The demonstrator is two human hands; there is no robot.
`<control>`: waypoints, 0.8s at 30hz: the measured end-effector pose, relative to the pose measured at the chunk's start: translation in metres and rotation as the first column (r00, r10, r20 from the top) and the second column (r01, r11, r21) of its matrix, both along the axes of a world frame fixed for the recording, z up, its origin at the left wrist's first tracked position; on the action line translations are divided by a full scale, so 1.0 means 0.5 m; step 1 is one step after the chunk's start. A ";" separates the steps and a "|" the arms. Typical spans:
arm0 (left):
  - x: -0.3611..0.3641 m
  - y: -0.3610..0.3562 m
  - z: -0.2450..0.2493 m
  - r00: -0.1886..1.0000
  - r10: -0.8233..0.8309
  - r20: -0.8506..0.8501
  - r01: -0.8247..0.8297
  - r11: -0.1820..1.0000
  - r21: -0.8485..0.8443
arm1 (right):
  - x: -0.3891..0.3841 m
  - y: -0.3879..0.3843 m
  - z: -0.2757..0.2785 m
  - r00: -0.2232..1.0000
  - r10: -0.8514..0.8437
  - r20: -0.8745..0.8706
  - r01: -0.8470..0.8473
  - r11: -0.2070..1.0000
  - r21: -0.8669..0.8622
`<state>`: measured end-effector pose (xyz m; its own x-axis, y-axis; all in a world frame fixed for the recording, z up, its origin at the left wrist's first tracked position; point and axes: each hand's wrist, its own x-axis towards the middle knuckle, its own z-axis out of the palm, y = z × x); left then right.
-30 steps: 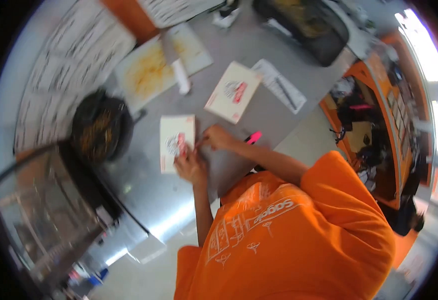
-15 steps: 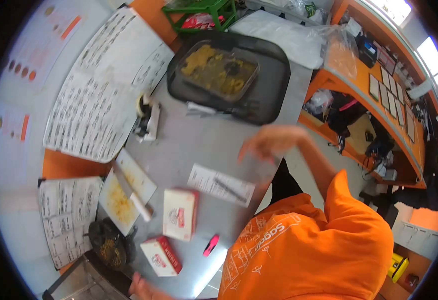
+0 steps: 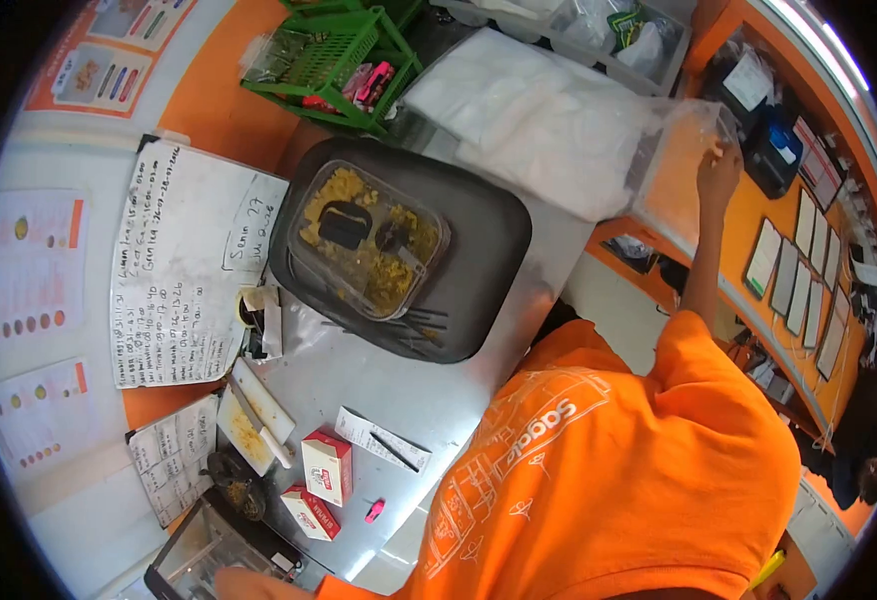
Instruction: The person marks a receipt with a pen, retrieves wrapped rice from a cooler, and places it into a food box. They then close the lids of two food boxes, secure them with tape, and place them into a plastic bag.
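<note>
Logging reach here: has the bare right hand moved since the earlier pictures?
Yes: rightward, the right hand went from over the grey metal table to the clear plastic bag.

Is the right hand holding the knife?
No, the knife lies on the cutting board, while the right hand is up by the clear plastic bag.

A green basket (image 3: 331,62) sits at eleven o'clock, a handwritten whiteboard (image 3: 184,245) at nine, a black machine (image 3: 774,162) at two.
</note>
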<state>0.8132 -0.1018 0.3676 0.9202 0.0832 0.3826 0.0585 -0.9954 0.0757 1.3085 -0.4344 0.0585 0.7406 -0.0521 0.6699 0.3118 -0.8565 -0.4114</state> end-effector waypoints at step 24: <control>0.128 -0.139 0.077 0.976 0.099 0.196 -0.039 0.956 -0.290 | 0.111 0.584 -0.143 0.760 0.342 -0.553 -0.587 0.726 -0.358</control>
